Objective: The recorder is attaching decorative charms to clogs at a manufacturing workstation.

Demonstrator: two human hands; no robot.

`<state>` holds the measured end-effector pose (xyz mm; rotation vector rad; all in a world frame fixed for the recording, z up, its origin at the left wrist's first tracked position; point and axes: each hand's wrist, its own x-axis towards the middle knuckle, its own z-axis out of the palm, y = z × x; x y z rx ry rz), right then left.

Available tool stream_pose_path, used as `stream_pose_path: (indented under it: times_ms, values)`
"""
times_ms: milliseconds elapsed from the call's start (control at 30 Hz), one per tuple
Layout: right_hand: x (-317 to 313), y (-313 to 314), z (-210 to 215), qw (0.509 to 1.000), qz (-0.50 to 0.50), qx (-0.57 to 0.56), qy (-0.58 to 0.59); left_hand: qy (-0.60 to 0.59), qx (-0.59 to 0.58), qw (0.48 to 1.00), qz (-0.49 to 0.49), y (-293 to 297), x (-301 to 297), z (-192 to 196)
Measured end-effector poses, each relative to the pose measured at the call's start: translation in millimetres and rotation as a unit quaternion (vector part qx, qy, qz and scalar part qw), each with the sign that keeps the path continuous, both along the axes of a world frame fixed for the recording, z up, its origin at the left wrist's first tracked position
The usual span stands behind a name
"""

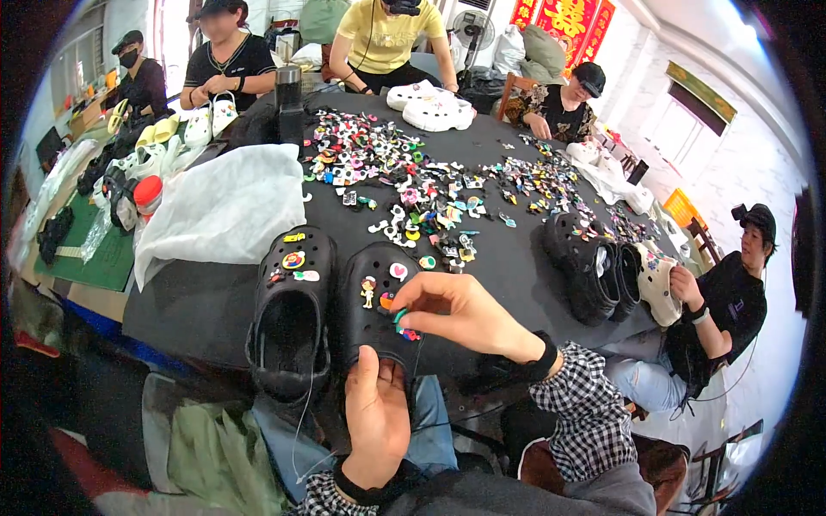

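Note:
My left hand (379,421) reaches into the opening of a black clog (351,322), its fingers inside and its thumb at the rim, gripping it. Over the toe, my right hand (469,318) pinches a small green charm (400,318) between thumb and fingertips, against the clog. A pink heart charm (398,272), a small figure charm (368,292) and a red-and-blue charm (410,334) sit on this clog. My right fingers partly hide an orange-and-purple one. Just to the left lies another black clog (315,279) with several charms on its toe.
A heap of loose charms (370,150) spreads over the black table (508,279). White sheeting (228,198), a dark bottle (289,103) and a red-lidded jar (148,194) stand left. Black clogs (578,271) rest at right, beside a co-worker handling a cream clog (658,284). Others sit beyond.

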<state>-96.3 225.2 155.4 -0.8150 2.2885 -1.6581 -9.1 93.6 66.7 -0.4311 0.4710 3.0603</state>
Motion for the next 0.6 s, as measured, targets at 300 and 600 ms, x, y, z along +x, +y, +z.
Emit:
stream_pose_path:
  times_ms: [300, 600]
  values:
    - [1, -16, 4, 0.986, -0.016, 0.107, 0.126, 0.019, -0.038, 0.999, -0.01, -2, 5, 11]
    - [-2, -10, 3, 0.992, -0.071, 0.045, 0.09, 0.033, -0.039, 0.999, -0.016, -1, 1, 7]
